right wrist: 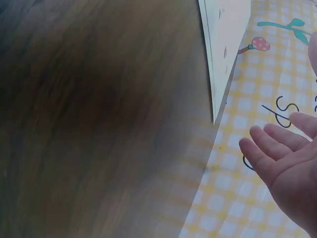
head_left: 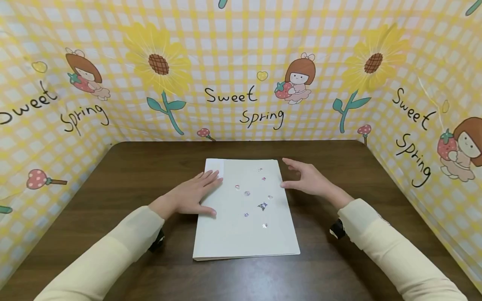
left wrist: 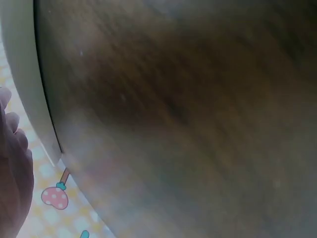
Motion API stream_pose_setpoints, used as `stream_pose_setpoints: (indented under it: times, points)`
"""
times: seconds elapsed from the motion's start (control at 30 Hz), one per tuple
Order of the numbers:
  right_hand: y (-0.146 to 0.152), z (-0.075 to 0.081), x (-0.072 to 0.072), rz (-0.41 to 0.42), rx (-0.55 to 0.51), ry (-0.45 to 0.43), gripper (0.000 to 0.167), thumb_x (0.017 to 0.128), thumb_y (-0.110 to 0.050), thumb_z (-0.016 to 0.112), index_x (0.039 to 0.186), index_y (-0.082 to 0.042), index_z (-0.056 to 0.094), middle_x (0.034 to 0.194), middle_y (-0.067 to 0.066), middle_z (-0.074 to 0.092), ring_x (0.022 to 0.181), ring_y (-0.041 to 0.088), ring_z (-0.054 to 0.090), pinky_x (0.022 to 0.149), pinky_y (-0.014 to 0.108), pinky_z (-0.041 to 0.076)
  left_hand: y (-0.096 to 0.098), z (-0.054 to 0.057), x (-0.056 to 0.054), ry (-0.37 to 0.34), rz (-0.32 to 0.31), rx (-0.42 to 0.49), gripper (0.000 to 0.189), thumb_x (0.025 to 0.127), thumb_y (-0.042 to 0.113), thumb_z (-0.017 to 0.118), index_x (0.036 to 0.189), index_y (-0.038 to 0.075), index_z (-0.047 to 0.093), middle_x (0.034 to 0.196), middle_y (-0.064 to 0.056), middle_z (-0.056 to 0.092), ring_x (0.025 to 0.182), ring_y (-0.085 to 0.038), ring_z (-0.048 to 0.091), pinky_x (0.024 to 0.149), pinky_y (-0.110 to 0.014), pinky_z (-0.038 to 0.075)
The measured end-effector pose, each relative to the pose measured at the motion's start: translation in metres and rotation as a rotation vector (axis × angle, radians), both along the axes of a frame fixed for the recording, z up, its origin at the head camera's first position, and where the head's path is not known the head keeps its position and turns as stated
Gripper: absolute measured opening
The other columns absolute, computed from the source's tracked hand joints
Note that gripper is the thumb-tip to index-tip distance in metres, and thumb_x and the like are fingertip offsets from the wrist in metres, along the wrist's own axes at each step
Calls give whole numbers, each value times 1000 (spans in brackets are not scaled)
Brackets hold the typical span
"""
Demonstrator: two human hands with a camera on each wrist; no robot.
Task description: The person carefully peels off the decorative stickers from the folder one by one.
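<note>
White folder [head_left: 233, 240] lying flat and closed on table [head_left: 331, 154], small stickers [head_left: 262, 206] sitting on its front. Left hand [head_left: 190, 195] lying over folder's left side, seemingly touching, fingers straight and spread, gripping nothing. Right hand [head_left: 310, 179] hovering by right edge, fingers extended, thumb parted, holding nothing; thumb contact not showing clearly. Judging progress: stickers apparently already adhering; handling either starting or finishing, pictures not settling which, remaining steps staying uncertain.
</note>
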State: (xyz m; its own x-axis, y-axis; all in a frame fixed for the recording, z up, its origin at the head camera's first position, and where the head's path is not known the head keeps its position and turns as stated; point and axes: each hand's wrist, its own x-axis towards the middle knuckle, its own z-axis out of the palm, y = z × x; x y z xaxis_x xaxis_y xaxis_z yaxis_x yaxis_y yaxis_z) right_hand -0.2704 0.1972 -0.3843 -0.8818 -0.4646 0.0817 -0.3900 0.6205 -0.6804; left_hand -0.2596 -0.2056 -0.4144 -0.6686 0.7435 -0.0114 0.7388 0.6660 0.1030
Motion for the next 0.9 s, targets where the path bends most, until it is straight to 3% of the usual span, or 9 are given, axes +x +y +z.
stream_pose_setpoints:
  times: [0.23, 0.57, 0.9]
  points:
    - [-12, -10, -2, 48, -55, -66, 80, 82, -33, 80, 145, -3, 43, 140, 20, 50, 123, 33, 52, 96, 45, 46, 2, -5, -1, -33, 15, -37, 106, 81, 81, 46, 157, 12, 18, 161, -12, 9, 147, -28, 6, 116, -43, 11]
    - [-28, -14, -1, 107, -51, -137, 60, 82, -20, 80, 132, 2, 56, 125, 16, 60, 110, 29, 58, 90, 43, 48, 4, -9, -3, -37, 13, -58, 107, 80, 82, 44, 157, 12, 17, 161, -12, 9, 147, -28, 6, 115, -44, 14]
    - [-36, -24, -8, 192, -17, -190, 34, 82, -9, 79, 114, -1, 67, 102, 7, 65, 93, 18, 59, 85, 32, 50, 5, -10, -4, -15, 6, -93, 107, 81, 84, 39, 157, 12, 16, 161, -12, 10, 147, -28, 7, 115, -43, 14]
